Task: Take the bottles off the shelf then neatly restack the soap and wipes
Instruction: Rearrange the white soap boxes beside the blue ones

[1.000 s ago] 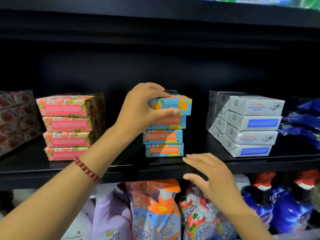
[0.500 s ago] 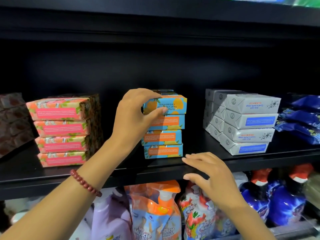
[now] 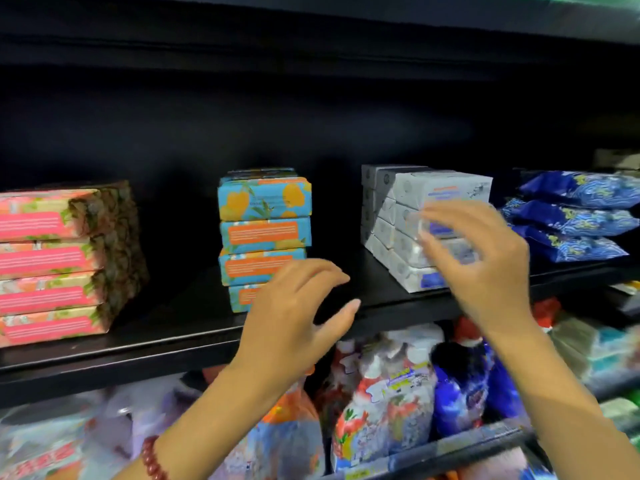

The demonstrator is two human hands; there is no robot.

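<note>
Left hand (image 3: 294, 317) has left the blue soap stack (image 3: 265, 233), right hand (image 3: 485, 268) risen to the grey boxes (image 3: 384, 188); all fingers (image 3: 330, 271) released.

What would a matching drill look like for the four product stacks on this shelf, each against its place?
Things:
1. pink soap stack
2. blue and orange soap stack
3. grey soap stack
4. blue wipes packs

Places:
a. partly behind the right hand
b. far right of the shelf
c. far left of the shelf
d. middle, bottom box partly behind the left hand

Pairs: 1-c, 2-d, 3-a, 4-b
</note>
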